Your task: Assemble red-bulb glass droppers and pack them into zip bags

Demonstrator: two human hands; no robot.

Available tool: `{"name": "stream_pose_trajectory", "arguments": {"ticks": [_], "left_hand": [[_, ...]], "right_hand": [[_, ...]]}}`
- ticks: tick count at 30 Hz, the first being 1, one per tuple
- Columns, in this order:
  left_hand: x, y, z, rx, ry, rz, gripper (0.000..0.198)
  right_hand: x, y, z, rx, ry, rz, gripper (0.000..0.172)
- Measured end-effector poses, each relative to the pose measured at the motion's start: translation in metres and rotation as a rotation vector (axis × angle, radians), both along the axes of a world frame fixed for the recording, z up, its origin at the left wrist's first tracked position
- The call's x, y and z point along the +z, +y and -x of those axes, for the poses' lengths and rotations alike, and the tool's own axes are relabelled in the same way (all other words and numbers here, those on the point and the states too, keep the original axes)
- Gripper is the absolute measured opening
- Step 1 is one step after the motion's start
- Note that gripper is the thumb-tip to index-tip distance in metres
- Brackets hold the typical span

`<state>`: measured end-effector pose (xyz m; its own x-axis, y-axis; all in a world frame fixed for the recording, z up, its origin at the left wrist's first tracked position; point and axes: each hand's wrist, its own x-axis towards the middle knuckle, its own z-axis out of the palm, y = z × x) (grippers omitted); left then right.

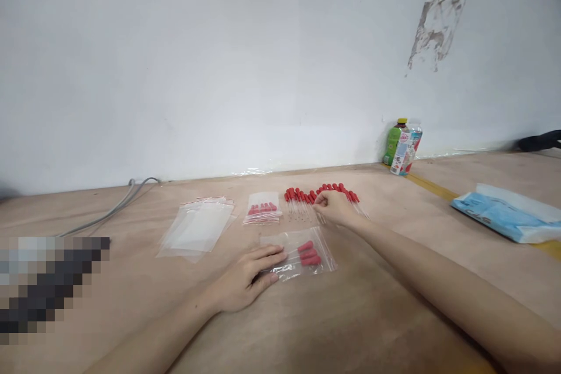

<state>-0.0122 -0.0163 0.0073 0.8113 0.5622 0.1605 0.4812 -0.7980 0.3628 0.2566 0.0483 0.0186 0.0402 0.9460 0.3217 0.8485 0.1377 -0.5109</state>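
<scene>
My left hand [245, 277] lies flat with its fingers stretched out, pressing on the closed end of a clear zip bag [289, 263]. Inside that bag are several droppers [310, 253] with red rubber bulbs and thin clear tubes. My right hand [333, 207] reaches over a row of loose red-bulbed droppers [298, 196], its thumb and fingertips pinched together at one of them. The hand partly hides that dropper and its neighbours. Just left of the row sits a filled zip bag [263, 207] with more red bulbs showing through.
A fanned stack of empty zip bags [197, 228] lies to the left. Grey cables [123, 201] run along the wall. A bottle [390, 143] and a carton [407, 152] stand at the back right, and a blue-and-white soft pack [504, 216] lies nearer. A blurred dark object [52, 286] is at the left edge.
</scene>
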Motion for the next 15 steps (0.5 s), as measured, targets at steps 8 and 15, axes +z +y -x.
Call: {"name": "stream_pose_trajectory", "arguments": {"ticks": [8,15], "left_hand": [[0.0,-0.001,0.0,-0.015,-0.01,-0.001,0.039],[0.001,0.0,0.0,-0.005,0.014,-0.017,0.039]], "right_hand": [[-0.008,0.056,0.038,-0.128,-0.153,0.048,0.019],[-0.006,0.064,0.058,-0.171,-0.223,0.1,0.021]]}}
